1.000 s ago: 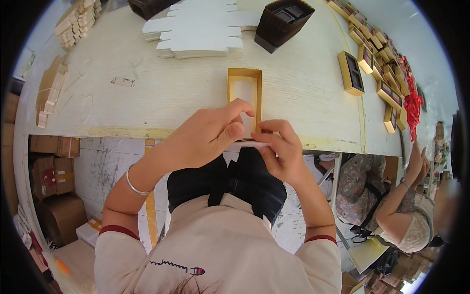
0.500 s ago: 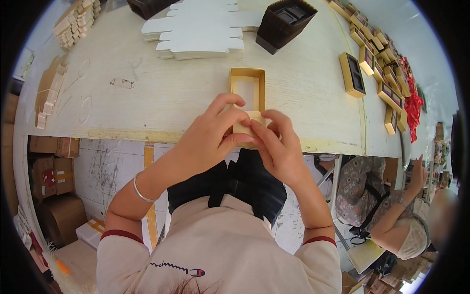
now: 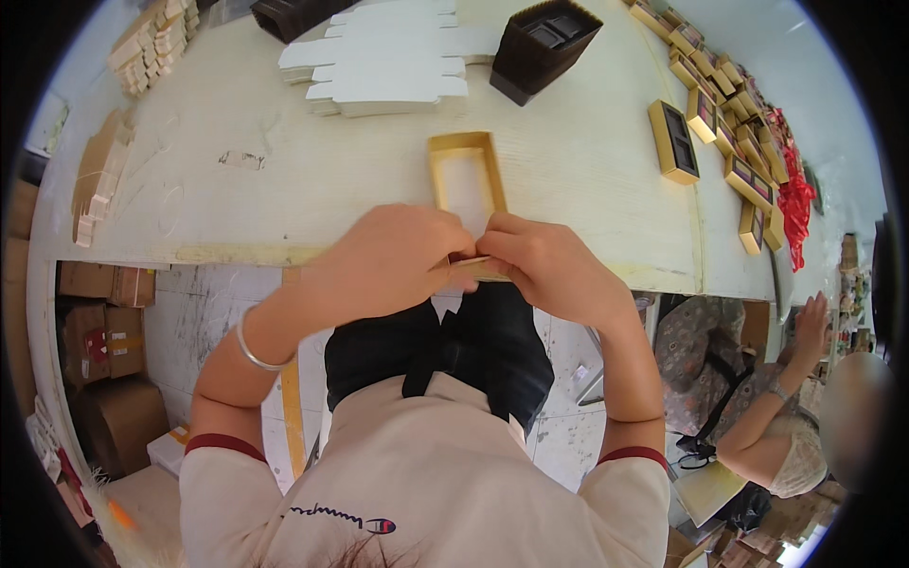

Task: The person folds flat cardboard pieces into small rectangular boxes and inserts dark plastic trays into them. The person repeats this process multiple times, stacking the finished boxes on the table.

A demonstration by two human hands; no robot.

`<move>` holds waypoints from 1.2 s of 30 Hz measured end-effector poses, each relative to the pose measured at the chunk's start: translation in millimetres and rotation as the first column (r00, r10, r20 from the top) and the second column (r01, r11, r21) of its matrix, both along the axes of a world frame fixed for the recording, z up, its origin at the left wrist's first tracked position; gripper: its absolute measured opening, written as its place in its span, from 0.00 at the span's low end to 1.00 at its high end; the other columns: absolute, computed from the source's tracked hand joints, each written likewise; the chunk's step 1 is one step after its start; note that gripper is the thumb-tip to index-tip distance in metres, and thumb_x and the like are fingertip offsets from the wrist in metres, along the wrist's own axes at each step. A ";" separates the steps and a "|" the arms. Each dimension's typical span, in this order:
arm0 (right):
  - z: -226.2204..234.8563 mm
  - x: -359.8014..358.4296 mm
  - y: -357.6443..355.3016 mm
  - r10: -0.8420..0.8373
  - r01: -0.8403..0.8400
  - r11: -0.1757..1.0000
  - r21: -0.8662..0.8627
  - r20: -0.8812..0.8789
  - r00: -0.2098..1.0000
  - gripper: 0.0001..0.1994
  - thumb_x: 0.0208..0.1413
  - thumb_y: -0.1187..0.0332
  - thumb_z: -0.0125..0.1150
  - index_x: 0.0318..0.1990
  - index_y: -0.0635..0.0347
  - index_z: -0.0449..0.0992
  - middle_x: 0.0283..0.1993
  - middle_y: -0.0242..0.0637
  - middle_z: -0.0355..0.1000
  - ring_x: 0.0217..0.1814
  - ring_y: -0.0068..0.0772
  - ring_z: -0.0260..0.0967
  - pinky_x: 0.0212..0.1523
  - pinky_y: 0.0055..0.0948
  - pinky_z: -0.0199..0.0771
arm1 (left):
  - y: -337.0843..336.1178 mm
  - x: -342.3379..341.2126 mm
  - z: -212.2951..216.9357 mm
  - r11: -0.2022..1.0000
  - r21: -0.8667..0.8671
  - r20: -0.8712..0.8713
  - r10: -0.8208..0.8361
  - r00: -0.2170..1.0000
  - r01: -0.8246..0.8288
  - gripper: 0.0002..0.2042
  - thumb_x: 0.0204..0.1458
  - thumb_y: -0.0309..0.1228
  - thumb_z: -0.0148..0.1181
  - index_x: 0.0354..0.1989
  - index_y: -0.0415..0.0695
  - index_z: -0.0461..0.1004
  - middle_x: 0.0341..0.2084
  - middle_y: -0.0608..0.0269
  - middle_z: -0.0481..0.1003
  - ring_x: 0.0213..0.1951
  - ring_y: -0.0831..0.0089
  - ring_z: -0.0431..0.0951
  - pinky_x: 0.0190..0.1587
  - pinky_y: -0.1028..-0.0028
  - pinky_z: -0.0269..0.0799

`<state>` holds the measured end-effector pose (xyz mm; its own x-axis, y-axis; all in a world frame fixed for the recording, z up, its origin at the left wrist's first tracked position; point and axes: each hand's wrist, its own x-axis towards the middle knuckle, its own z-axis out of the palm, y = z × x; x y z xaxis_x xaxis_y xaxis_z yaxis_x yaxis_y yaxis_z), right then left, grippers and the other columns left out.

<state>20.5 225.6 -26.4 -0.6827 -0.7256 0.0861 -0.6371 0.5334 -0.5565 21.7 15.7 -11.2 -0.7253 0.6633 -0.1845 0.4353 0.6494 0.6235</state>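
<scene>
both hands, left hand (image 3: 383, 265) and right hand (image 3: 549, 265), pinch the open gold rectangular cardboard box (image 3: 466, 189) at the pale wooden table's (image 3: 237, 204) near edge

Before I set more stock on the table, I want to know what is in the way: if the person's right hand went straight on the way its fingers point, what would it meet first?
The right hand points left toward the left hand, and both pinch the near end of the gold tray box. It would meet the left hand's fingers almost at once, though depth is hard to judge.
</scene>
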 end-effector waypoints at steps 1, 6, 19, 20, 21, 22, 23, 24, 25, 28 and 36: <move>2.6 -0.5 3.8 0.036 -0.036 0.999 0.008 0.023 0.999 0.06 0.45 0.81 0.58 0.32 0.62 0.72 0.31 0.39 0.66 0.38 0.43 0.68 0.36 0.37 0.69 | -6.4 -3.4 6.3 0.998 0.060 -0.181 -0.022 0.983 0.033 0.20 0.39 0.29 0.70 0.44 0.43 0.74 0.38 0.57 0.74 0.41 0.58 0.73 0.43 0.62 0.68; 13.4 -15.8 26.8 0.233 -0.237 0.971 0.043 0.076 0.970 0.13 0.43 0.84 0.59 0.38 0.60 0.76 0.41 0.37 0.72 0.52 0.44 0.65 0.49 0.35 0.68 | -27.8 -29.9 8.3 0.999 0.008 -0.632 -0.032 0.774 0.048 0.39 0.31 0.29 0.74 0.59 0.47 0.66 0.58 0.57 0.65 0.59 0.54 0.62 0.62 0.61 0.58; 40.1 -139.6 20.6 -0.219 0.289 0.957 -0.032 -0.737 0.640 0.07 0.49 0.71 0.63 0.36 0.63 0.78 0.38 0.39 0.73 0.45 0.41 0.69 0.48 0.37 0.67 | -5.1 -6.2 -48.0 0.845 0.499 -0.198 0.327 0.924 -0.192 0.41 0.34 0.32 0.75 0.62 0.45 0.61 0.50 0.54 0.66 0.54 0.54 0.63 0.59 0.61 0.58; 39.6 -144.2 17.3 -0.159 0.302 0.951 0.061 -0.743 0.650 0.07 0.49 0.70 0.64 0.34 0.63 0.78 0.36 0.37 0.73 0.43 0.39 0.68 0.46 0.36 0.67 | -7.6 -6.9 -50.7 0.819 0.530 -0.122 0.332 0.935 -0.222 0.41 0.35 0.32 0.74 0.62 0.46 0.61 0.51 0.53 0.66 0.55 0.54 0.62 0.60 0.61 0.57; 40.7 -145.2 15.9 -0.170 0.311 0.949 0.057 -0.737 0.654 0.06 0.49 0.70 0.65 0.32 0.62 0.78 0.34 0.36 0.73 0.42 0.38 0.68 0.45 0.36 0.66 | -8.5 -6.6 -50.3 0.832 0.511 -0.147 0.332 0.932 -0.215 0.41 0.36 0.32 0.74 0.62 0.46 0.61 0.52 0.53 0.65 0.55 0.53 0.62 0.60 0.61 0.57; 44.3 -145.6 14.7 -0.183 0.321 0.945 0.053 -0.731 0.658 0.05 0.48 0.70 0.65 0.30 0.61 0.77 0.32 0.35 0.72 0.41 0.37 0.68 0.44 0.35 0.66 | -8.6 -5.8 -48.6 0.845 0.493 -0.172 0.330 0.928 -0.209 0.40 0.37 0.31 0.73 0.63 0.46 0.61 0.52 0.53 0.65 0.56 0.53 0.61 0.60 0.61 0.57; 48.4 -145.3 13.7 -0.196 0.332 0.942 0.047 -0.725 0.661 0.04 0.48 0.70 0.65 0.28 0.60 0.77 0.30 0.34 0.71 0.40 0.35 0.67 0.43 0.35 0.66 | -8.6 -4.9 -47.7 0.858 0.472 -0.198 0.326 0.924 -0.202 0.40 0.37 0.31 0.73 0.63 0.47 0.61 0.53 0.53 0.65 0.56 0.52 0.61 0.60 0.61 0.57; 53.3 -145.7 13.2 -0.241 0.352 0.935 0.041 -0.656 0.716 0.04 0.48 0.70 0.65 0.29 0.60 0.77 0.30 0.34 0.71 0.40 0.36 0.67 0.43 0.35 0.66 | -8.3 -4.7 -48.1 0.862 0.465 -0.206 0.330 0.921 -0.204 0.40 0.37 0.30 0.73 0.63 0.47 0.61 0.53 0.53 0.65 0.57 0.52 0.61 0.60 0.60 0.57; 58.9 -146.6 13.4 -0.285 0.374 0.927 0.036 -0.580 0.763 0.04 0.48 0.70 0.66 0.29 0.60 0.77 0.30 0.34 0.72 0.40 0.36 0.67 0.43 0.35 0.66 | -7.7 -4.6 -48.4 0.865 0.457 -0.214 0.332 0.919 -0.206 0.40 0.37 0.30 0.73 0.63 0.47 0.61 0.53 0.52 0.65 0.57 0.52 0.60 0.61 0.60 0.57; 68.9 -150.9 22.9 -0.259 0.197 0.965 -0.171 -0.539 0.801 0.04 0.49 0.71 0.65 0.30 0.60 0.78 0.31 0.35 0.73 0.39 0.37 0.66 0.44 0.35 0.66 | -6.3 -4.6 -47.0 0.869 0.446 -0.215 0.336 0.917 -0.214 0.40 0.37 0.31 0.73 0.63 0.48 0.61 0.54 0.53 0.65 0.58 0.51 0.60 0.61 0.60 0.56; 60.8 -6.8 35.7 -0.207 0.575 0.201 -0.793 0.539 0.816 0.06 0.62 0.69 0.55 0.37 0.61 0.74 0.33 0.35 0.74 0.29 0.23 0.69 0.28 0.23 0.68 | -9.0 -1.4 -46.5 0.843 0.502 -0.337 0.399 0.852 -0.196 0.40 0.38 0.35 0.72 0.63 0.47 0.60 0.53 0.58 0.66 0.54 0.54 0.63 0.61 0.56 0.56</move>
<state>13.7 261.3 34.4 -0.9698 0.0775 0.2315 -0.2441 -0.2935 -0.9243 20.4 6.7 -57.7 -0.8378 0.3358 0.4305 0.5458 0.4958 0.6755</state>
